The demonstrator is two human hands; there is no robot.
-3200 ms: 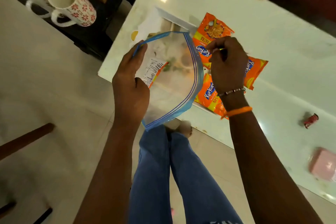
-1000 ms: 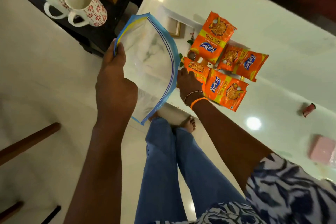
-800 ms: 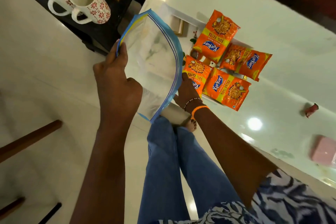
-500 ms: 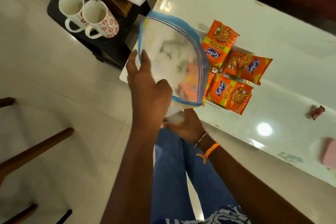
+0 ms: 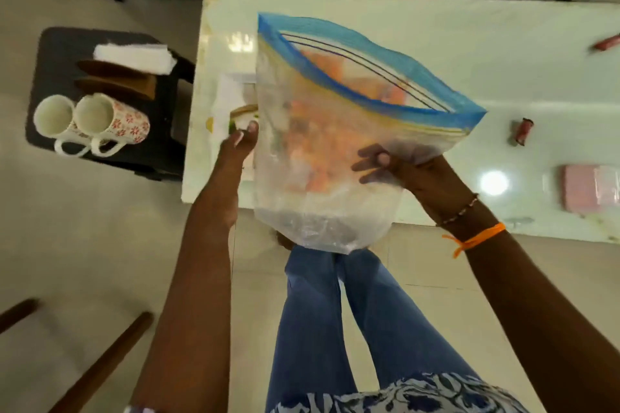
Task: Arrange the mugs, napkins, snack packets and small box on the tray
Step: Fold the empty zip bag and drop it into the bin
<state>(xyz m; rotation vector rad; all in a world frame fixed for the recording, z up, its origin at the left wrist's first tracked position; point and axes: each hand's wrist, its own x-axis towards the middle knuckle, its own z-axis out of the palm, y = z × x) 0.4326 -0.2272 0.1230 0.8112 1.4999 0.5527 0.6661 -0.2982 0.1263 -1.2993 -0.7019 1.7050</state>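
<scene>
Currently the clear zip bag [image 5: 322, 151] is being held up over the table [image 5: 436, 30], pinched by the left hand [image 5: 240, 144] and the right hand [image 5: 419, 174]; the snack packets [image 5: 322, 131] are being hidden behind it, and could be knocked off the tray; the mugs [image 5: 90, 121] are being left on the side stool [image 5: 100, 40].

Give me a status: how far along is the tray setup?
Early. Done: orange snack packets show through the clear zip bag, apparently lying on the white table. In hand: left hand and right hand hold that bag open. Left: two mugs and napkins sit on the dark stool; the pink box is at the table's right end.
</scene>
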